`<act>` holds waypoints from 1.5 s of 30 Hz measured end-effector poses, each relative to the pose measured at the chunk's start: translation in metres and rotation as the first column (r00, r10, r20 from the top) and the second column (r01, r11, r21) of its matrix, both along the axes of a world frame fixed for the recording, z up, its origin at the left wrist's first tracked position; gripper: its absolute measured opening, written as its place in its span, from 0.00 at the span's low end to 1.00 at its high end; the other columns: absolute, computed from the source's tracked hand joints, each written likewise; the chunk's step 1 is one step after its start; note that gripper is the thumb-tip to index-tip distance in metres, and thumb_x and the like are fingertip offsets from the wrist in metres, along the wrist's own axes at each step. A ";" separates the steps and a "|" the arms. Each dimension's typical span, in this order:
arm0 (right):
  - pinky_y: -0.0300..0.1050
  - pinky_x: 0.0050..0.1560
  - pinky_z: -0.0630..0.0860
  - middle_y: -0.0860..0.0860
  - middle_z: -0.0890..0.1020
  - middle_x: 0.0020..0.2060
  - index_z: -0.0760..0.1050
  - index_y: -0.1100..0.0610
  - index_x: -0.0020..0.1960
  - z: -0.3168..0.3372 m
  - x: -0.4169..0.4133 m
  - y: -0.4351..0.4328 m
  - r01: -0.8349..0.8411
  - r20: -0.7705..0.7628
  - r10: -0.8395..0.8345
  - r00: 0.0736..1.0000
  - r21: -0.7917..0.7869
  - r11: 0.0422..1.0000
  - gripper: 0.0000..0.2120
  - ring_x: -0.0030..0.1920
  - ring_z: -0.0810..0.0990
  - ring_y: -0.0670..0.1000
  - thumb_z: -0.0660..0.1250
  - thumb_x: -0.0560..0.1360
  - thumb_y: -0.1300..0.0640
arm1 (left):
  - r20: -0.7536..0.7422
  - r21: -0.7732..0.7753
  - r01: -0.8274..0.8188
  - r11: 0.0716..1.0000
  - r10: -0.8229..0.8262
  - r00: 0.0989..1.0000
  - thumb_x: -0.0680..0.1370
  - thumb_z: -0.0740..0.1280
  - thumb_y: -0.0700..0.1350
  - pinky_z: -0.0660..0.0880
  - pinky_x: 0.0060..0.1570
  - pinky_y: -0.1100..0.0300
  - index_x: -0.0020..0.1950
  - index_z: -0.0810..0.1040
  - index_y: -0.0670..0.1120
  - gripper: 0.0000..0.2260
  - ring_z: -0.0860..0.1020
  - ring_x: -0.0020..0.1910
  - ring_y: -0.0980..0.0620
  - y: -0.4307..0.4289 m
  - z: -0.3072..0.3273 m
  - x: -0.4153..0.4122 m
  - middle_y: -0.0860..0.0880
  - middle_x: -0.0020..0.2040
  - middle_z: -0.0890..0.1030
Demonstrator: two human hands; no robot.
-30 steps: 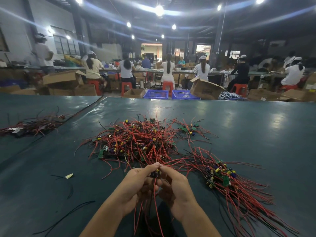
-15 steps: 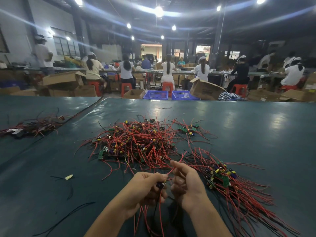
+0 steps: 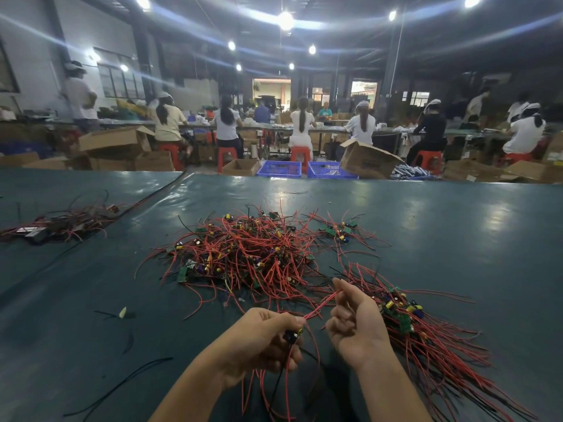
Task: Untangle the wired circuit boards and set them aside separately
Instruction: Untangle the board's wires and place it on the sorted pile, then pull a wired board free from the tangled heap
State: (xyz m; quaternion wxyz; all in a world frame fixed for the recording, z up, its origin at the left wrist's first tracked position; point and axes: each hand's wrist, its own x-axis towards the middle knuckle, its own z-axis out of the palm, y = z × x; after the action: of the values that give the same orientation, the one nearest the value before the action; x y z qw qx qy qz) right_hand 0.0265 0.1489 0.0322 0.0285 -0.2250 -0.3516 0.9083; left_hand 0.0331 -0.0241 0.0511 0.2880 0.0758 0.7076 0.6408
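one small wired board (image 3: pixel 293 335) low over the near edge of the table (image 3: pixel 457 239), gripped in the curled fingers of the left hand (image 3: pixel 262 339), red and black leads dangling below. a red wire (image 3: pixel 320 306) taut from that fist up to the right hand (image 3: pixel 355 324), pinched there between thumb and forefinger, other fingers loosely curled. behind both hands, the tangled heap (image 3: pixel 253 254); just right of the right hand, a laid-out bunch of boards (image 3: pixel 402 315).
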 end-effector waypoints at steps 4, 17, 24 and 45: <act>0.34 0.17 0.58 0.46 0.79 0.33 0.80 0.56 0.47 0.002 0.001 -0.005 -0.031 -0.042 0.038 0.998 0.143 0.989 0.08 0.20 0.63 0.42 0.69 0.76 0.52 | 0.007 0.129 -0.100 0.987 0.100 0.995 0.71 0.71 0.55 0.73 0.31 0.62 0.35 0.80 0.45 0.13 0.79 0.29 0.51 -0.001 0.000 -0.003 0.44 0.34 0.81; 0.38 0.27 0.72 0.52 0.85 0.32 0.84 0.58 0.45 0.005 0.018 -0.048 -0.147 -0.175 0.337 0.925 0.654 0.742 0.16 0.28 0.77 0.46 0.75 0.66 0.47 | 0.009 0.325 -0.356 0.876 0.373 0.928 0.66 0.73 0.59 0.66 0.28 0.64 0.42 0.85 0.44 0.19 0.69 0.26 0.55 -0.004 -0.010 -0.016 0.48 0.31 0.73; 0.30 0.25 0.69 0.48 0.83 0.28 0.84 0.60 0.44 0.009 0.020 -0.048 -0.100 -0.245 0.339 0.908 0.660 0.745 0.04 0.24 0.75 0.40 0.72 0.75 0.60 | -0.094 0.319 -0.370 0.873 0.417 0.904 0.67 0.71 0.61 0.67 0.28 0.62 0.42 0.85 0.44 0.19 0.70 0.28 0.49 -0.002 -0.011 -0.016 0.42 0.31 0.75; 0.49 0.46 0.75 0.45 0.76 0.44 0.80 0.52 0.55 0.010 0.015 -0.006 0.445 -0.456 -0.072 0.887 0.886 -0.126 0.08 0.41 0.77 0.47 0.65 0.79 0.54 | -0.108 0.340 -0.343 0.876 0.398 0.911 0.80 0.64 0.43 0.60 0.23 0.65 0.46 0.85 0.46 0.10 0.65 0.24 0.56 -0.003 -0.024 -0.026 0.49 0.33 0.75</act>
State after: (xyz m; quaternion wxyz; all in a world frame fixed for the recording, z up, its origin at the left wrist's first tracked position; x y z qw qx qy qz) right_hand 0.0414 0.1430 0.0417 0.4078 -0.0783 -0.8364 0.3577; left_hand 0.0071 -0.0269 0.0274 0.0810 0.0390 0.6206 0.7790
